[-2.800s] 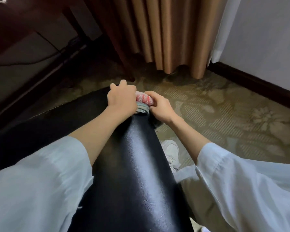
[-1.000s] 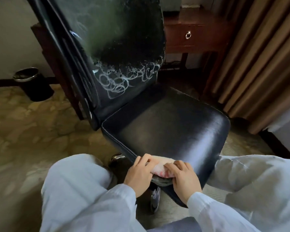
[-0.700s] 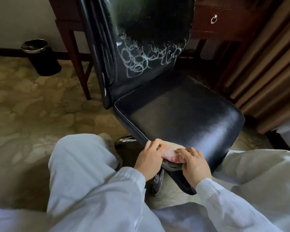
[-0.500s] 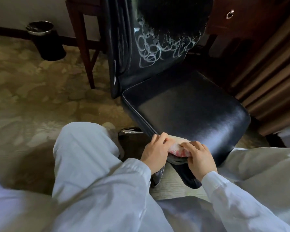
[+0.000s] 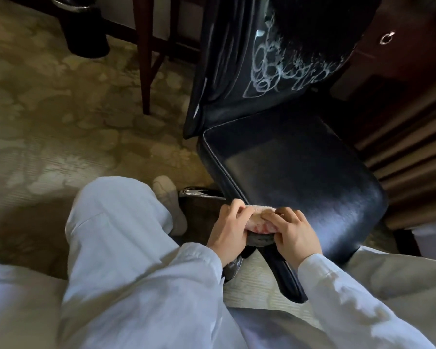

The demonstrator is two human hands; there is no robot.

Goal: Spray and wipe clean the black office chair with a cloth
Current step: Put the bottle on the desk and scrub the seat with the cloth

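White-sleeved, our left hand [image 5: 228, 230] pinches the folded pink-and-white terry cloth [image 5: 258, 219], our right hand [image 5: 293, 234] gripping its other end, at the near edge of the glossy black leather office chair seat [image 5: 300, 172]. White looping streaks [image 5: 269, 74] on the backrest [image 5: 227, 71] look unwiped, so we judge much is left.

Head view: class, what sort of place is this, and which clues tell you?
Probably a hotel room: patterned carpet, heavy floor-length curtains, a dark wooden desk with a ring-pull drawer, and a small black bin.
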